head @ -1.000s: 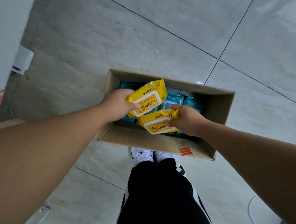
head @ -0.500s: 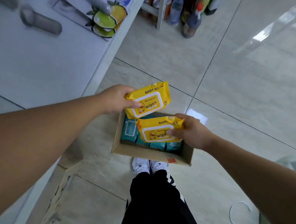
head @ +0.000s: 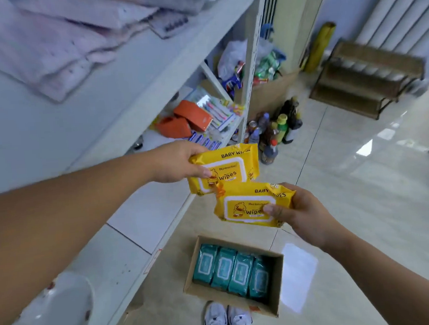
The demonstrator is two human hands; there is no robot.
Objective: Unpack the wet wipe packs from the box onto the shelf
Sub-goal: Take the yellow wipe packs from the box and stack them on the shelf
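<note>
The box [head: 278, 284] on the floor [head: 352, 228] holds four teal packs [head: 231, 270] in a row. Above it, the right hand [head: 304, 215] pinches a yellow pack [head: 247, 207] by its right end, thumb on top. Just farther, the left hand [head: 178, 162] grips a second yellow pack [head: 230, 172] by its left edge, beside the shelf [head: 53, 122].

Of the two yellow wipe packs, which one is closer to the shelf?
The upper yellow pack, gripped by the left hand; it sits higher and nearer the shelf than the lower pack in the right hand.
</note>
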